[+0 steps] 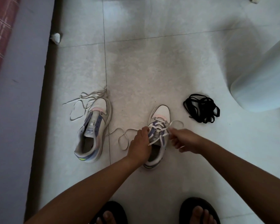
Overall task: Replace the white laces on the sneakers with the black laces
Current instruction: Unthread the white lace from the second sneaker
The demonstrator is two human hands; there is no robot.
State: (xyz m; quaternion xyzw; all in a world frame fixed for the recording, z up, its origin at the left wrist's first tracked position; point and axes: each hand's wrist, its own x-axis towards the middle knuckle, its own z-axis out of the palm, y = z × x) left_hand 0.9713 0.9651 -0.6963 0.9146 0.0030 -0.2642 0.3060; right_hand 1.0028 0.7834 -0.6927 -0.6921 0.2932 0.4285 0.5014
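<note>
Two white sneakers with blue and pink trim stand on the tiled floor. The left sneaker point(91, 130) has no lace; a loose white lace point(86, 101) lies beyond its toe. The right sneaker point(158, 125) is partly laced with a white lace point(158, 129). My left hand point(140, 145) grips that sneaker's collar and left side, with a lace loop trailing to its left. My right hand point(183, 140) pinches the lace at the sneaker's right side. A pile of black laces point(201, 108) lies on the floor to the right.
A purple wall or bed side point(14, 110) runs along the left. A white cylindrical object point(262, 75) stands at the right. A crumpled white scrap point(55, 38) lies near the wall. My feet in black sandals point(199, 210) are at the bottom edge.
</note>
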